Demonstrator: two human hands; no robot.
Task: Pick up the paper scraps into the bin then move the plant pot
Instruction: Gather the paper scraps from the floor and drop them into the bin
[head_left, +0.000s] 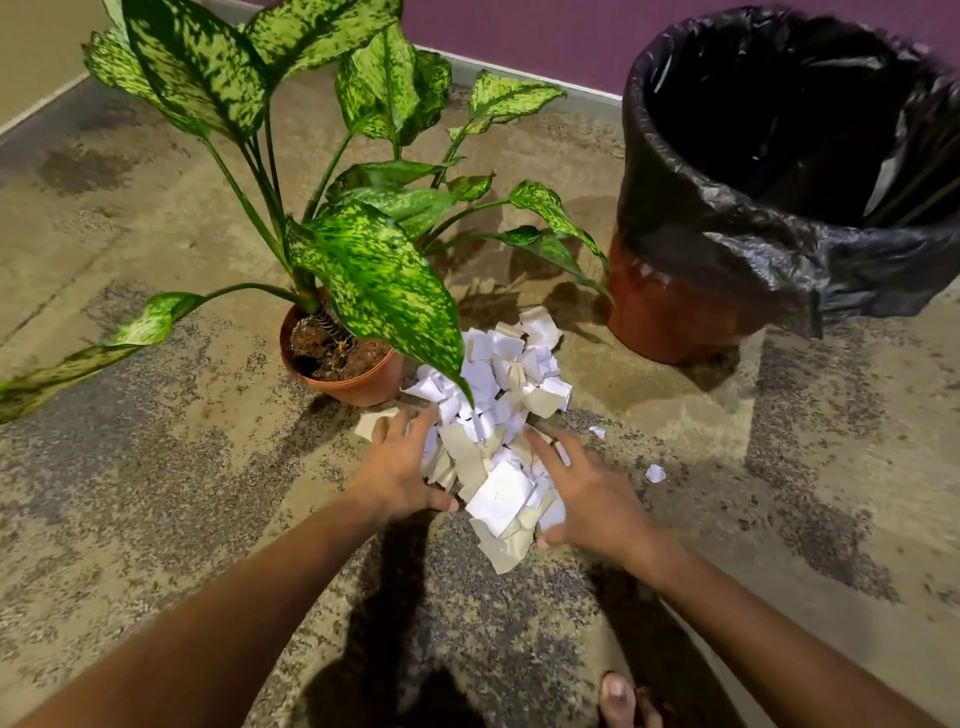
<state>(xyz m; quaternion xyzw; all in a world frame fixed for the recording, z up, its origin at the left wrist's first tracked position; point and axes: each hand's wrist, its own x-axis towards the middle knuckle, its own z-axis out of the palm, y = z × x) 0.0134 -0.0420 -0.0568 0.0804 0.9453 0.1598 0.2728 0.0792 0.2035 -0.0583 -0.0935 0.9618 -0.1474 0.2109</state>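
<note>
While the lined bin (789, 171) waits nearby on the floor (156, 493), a person's left hand (397, 470) and right hand (587, 499) press in from either side of the paper scraps (498, 415), fingers spread and cupped against the pile. Nearly all the scraps lie heaped just beside the plant pot (358, 387), two strays (654, 473) apart; binning appears barely begun, and the pot's move remains.

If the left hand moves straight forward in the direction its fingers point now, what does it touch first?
Most likely the plant pot. The left hand points up-frame along the left edge of the paper scraps, toward the pot's rim; the depth is unclear.
</note>
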